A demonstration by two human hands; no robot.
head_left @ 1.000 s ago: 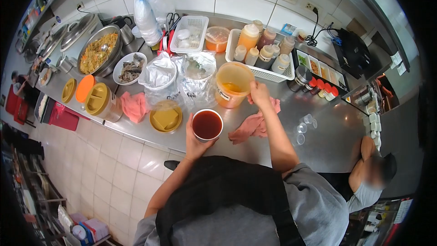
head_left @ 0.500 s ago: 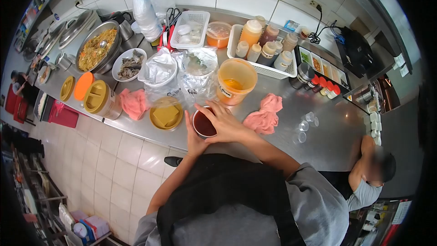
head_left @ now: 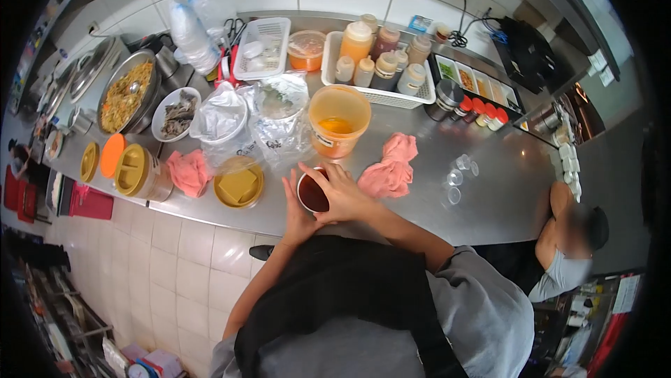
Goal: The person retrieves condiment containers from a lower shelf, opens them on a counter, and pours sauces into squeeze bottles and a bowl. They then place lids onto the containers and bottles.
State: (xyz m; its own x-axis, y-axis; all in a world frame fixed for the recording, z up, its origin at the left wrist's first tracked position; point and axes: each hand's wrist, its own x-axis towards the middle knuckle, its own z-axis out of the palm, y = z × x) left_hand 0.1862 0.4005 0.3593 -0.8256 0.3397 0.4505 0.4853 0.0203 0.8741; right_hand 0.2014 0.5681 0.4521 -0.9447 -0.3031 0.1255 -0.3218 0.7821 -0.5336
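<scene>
Both of my hands are around a small round container of dark red liquid near the counter's front edge. My left hand presses against its left side. My right hand wraps over its far rim and right side. Just beyond stands an orange-tinted tub with some orange liquid at its bottom. To the left of my hands lies a yellow lid with a square raised middle. A pink cloth lies crumpled to the right of my right hand.
Plastic-covered bowls and a second pink cloth are to the left. A white basket of sauce bottles stands behind. Small clear cups lie on the right of the steel counter. A person leans at the right end.
My view has turned slightly, so the counter items appear shifted left. Both hands remain around the container, with little change in their grip.
</scene>
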